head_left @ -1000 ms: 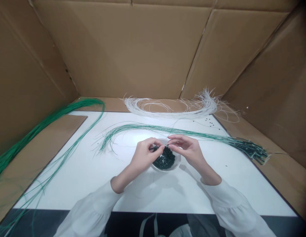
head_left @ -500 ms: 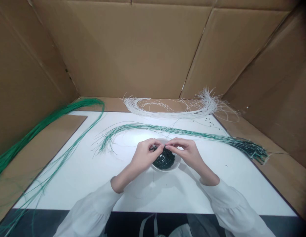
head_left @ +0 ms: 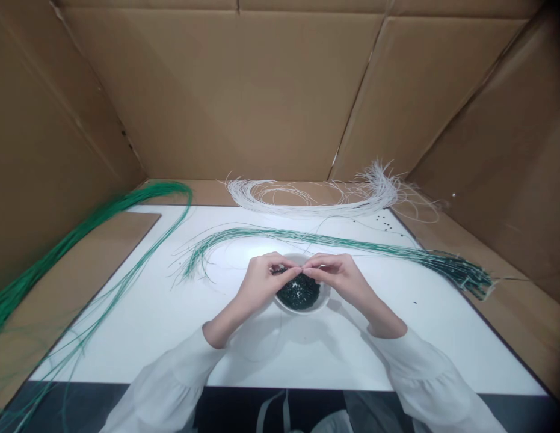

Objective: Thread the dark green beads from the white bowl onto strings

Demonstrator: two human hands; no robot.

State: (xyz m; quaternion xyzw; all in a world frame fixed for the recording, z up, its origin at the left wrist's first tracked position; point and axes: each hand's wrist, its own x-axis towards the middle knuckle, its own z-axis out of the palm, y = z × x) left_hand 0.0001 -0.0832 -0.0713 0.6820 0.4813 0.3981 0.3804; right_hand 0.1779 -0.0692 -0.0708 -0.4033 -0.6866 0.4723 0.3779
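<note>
Over a white bowl (head_left: 325, 299) at the table's middle, my left hand (head_left: 260, 281) and my right hand (head_left: 344, 278) meet fingertip to fingertip. Both are closed in a pinch; whatever sits between the fingers is too small to make out. The bowl is filled with tiny dark green or black beads (head_left: 298, 294), with a whitish patch among them. A fine strand (head_left: 316, 227) rises from behind the fingers and curves right, close to the green bundle; whether it reaches my fingers is hidden.
Beyond my hands a bundle of green strands (head_left: 280, 233) spans the white table (head_left: 171, 337), its right end dark with beads (head_left: 460, 272). White strands (head_left: 316, 209) lie behind it. More green strands (head_left: 99, 213) hang at left. Cardboard walls (head_left: 225, 90) surround the table.
My fingertips have dropped slightly toward the bowl, and the dark bit seen at them earlier no longer shows. My hands stay together over the beads.
</note>
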